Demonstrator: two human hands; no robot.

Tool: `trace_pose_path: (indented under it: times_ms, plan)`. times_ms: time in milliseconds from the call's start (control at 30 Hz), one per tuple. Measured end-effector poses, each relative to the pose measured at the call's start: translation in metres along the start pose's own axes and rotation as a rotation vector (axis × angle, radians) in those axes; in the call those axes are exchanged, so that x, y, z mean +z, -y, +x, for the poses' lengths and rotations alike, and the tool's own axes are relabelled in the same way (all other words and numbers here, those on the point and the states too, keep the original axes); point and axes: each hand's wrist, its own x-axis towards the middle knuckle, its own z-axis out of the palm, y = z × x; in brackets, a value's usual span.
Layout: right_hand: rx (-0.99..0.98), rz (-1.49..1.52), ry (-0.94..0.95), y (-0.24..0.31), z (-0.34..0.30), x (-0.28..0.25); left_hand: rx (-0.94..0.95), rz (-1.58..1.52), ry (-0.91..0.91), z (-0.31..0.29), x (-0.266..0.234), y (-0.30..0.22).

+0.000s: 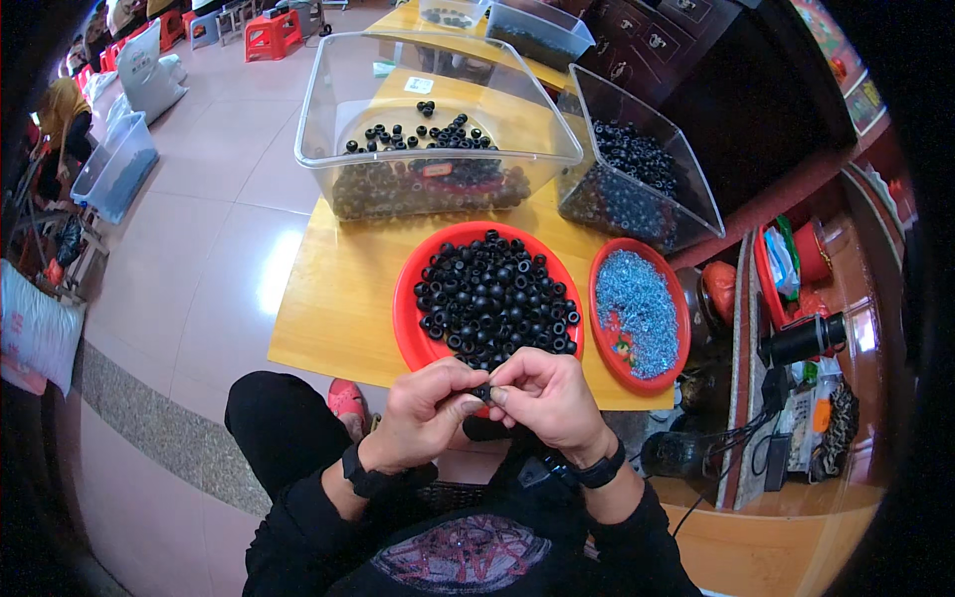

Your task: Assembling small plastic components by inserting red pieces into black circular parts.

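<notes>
Both my hands meet just in front of a red round tray heaped with small round black parts, several showing a hole in the middle. My left hand pinches one small black part between thumb and finger. On its other side, my right hand grips the same part with its fingertips. Much of the part is covered by the fingers, so its full shape cannot be made out. To the right of the heap lies a red oval tray full of tiny shiny pale-blue pieces.
On the yellow table, a large clear bin of black parts stands behind the trays. A second clear bin with more black parts is at its right. Shelves with cables and a black cylinder stand at the right. Red stools are far left.
</notes>
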Motion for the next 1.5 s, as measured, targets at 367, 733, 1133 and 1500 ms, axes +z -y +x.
trace_pose_path:
  times_ms: [367, 733, 1133, 1500]
  plan:
    - [0.041, -0.024, 0.150, 0.008, 0.008, -0.012, 0.038, -0.016, -0.014, 0.000, 0.001, -0.002]
    - [-0.001, 0.356, 0.374, -0.020, 0.008, -0.015, 0.178, 0.137, 0.012, 0.005, 0.002, 0.006]
    - [-0.153, -0.002, 0.275, -0.014, -0.001, -0.007, 0.036, -0.171, 0.097, 0.001, 0.011, 0.000]
    - [-0.086, -0.247, 0.240, -0.015, -0.008, -0.015, 0.045, -0.057, 0.237, 0.001, 0.016, 0.004]
